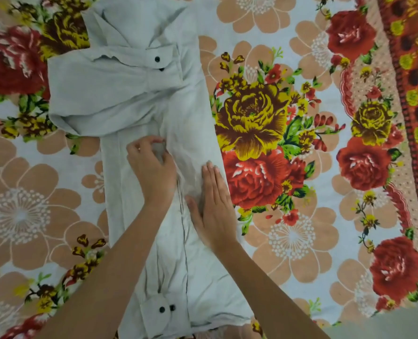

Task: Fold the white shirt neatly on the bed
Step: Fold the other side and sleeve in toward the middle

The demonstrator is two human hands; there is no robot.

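Observation:
The white shirt [129, 94] lies lengthwise on the bed, its sides folded inward into a long strip. One sleeve is bunched across the upper part, its cuff with two black buttons [159, 63]. A second cuff with black buttons [166, 309] rests at the near end. My left hand [151, 165] pinches a fold of fabric at the middle of the shirt. My right hand [214, 204] lies flat, fingers together, pressing the shirt's right side next to its folded edge.
A floral bedsheet [288, 143] with red, yellow and peach flowers covers the bed. An orange patterned border [413, 94] runs along the right side. The left sleeve bulges past the strip toward the left [63, 113].

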